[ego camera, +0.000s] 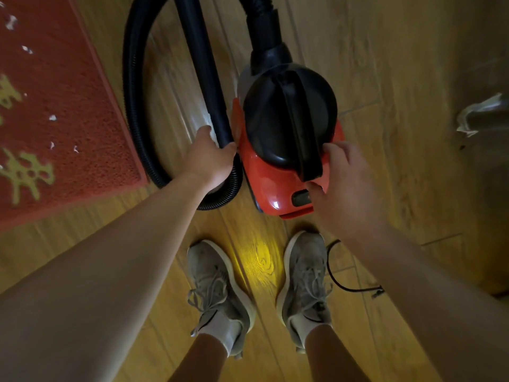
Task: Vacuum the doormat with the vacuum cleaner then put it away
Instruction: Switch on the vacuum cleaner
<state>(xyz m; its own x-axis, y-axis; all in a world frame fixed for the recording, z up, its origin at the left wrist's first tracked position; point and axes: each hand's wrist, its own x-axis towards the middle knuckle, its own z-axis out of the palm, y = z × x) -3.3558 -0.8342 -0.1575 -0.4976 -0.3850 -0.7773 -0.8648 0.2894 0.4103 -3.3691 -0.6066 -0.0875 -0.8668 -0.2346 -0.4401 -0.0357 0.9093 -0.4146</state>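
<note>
A red and black canister vacuum cleaner (278,172) stands on the wooden floor right in front of my feet. Its ribbed black hose (132,86) loops out to the left and back, and a rigid black wand (201,64) runs beside the body. My left hand (209,158) grips the near end of that wand. My right hand (344,186) rests on the rear of the vacuum cleaner, fingers bent beside the black carry handle (300,128) and the switch. The red doormat (60,106) lies at the left, strewn with several white paper scraps.
My two grey sneakers (217,293) stand close behind the vacuum cleaner. A black power cord (338,279) trails on the floor to the right of my right foot. A shiny metal object (479,114), blurred, shows at the right edge.
</note>
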